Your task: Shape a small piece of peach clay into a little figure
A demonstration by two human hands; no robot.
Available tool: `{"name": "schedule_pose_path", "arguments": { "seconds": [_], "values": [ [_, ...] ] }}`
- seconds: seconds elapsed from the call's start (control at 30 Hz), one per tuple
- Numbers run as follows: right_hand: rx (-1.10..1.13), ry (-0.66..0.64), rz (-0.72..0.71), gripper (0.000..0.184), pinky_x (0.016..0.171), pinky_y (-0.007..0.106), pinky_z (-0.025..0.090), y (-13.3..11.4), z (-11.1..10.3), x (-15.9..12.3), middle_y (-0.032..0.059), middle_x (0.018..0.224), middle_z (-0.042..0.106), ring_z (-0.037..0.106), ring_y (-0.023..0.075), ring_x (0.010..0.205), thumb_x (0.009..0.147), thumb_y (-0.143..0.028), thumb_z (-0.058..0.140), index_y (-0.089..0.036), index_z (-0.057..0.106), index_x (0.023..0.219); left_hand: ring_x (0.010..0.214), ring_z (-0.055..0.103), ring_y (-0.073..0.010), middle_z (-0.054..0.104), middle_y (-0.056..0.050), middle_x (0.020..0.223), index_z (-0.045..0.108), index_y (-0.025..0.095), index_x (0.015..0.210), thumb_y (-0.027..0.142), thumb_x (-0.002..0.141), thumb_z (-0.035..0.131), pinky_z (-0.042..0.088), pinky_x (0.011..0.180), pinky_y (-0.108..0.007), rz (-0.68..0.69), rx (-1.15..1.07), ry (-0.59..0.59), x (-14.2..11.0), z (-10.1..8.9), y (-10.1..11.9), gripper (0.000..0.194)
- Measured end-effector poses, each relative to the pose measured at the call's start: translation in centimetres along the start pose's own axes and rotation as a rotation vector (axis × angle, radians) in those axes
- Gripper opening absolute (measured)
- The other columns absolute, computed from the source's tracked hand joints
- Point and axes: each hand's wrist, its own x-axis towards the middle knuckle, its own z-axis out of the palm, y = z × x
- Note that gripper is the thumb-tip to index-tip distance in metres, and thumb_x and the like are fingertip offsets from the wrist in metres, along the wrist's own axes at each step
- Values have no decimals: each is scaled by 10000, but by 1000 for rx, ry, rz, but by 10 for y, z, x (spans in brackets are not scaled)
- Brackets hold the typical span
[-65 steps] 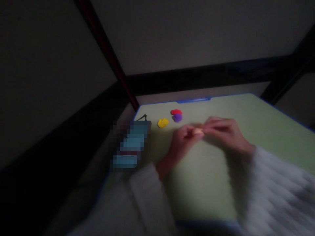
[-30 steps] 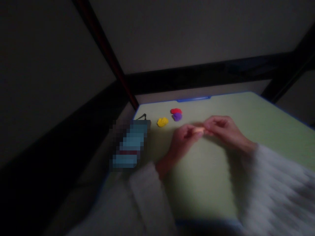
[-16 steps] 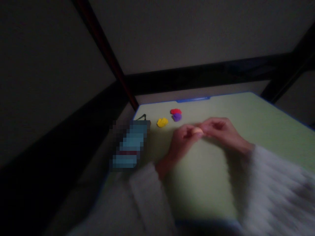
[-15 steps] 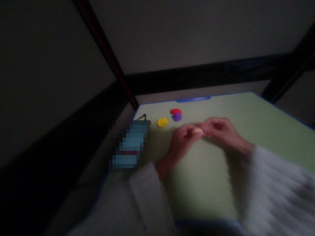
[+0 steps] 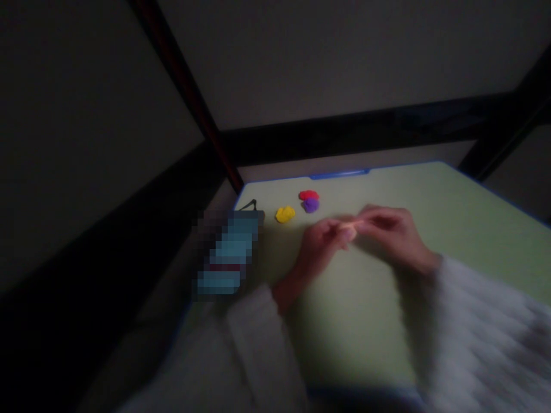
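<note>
Both my hands meet over a pale green mat with a blue rim. My left hand and my right hand pinch a small orange-pink lump between their fingertips, just above the mat. Both hands are closed on it. Beyond them lie a yellow lump, a red lump and a purple lump, the red and purple ones touching. White knitted sleeves cover both my wrists.
A blurred-out blue rectangular item lies at the mat's left edge with a dark cord at its far end. Dark bars run behind the mat before a plain wall. The scene is dim.
The hands have stayed nearly in place, with only small finger shifts around the orange-pink lump. The lumps on the mat have not moved.
</note>
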Motion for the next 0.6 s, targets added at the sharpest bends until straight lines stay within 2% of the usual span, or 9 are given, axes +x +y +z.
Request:
{"name": "schedule_pose_path", "arguments": {
  "seconds": [0.13,0.3,0.43,0.6],
  "values": [
    [-20,49,3,66,578,237,491,1,2,-1,2,677,659,603,119,618,691,-275,736,-214,710,697,577,542,-84,611,-12,669,625,118,835,360,742,616,423,570,-212,4,-12,-9,0,1,1,259],
    [53,52,46,270,572,227,492,9,-3,-2,-13,707,659,600,108,616,657,-295,764,-263,721,921,598,539,-78,602,4,681,612,135,894,318,722,651,418,576,-198,43,10,-12,0,-1,-2,255],
    [14,-2,19,166,561,222,462,7,-1,-2,-3,725,639,580,104,637,692,-283,738,-264,740,857,659,558,-90,633,-20,786,600,138,878,278,680,687,442,617,-208,28,21,-2,1,-1,-5,257],
    [-41,7,-51,48,535,234,444,2,2,-2,3,681,616,560,106,615,716,-285,715,-254,746,737,641,557,-95,609,-5,724,591,136,899,259,661,695,446,605,-215,10,25,22,1,2,-4,288]
  ]
}}
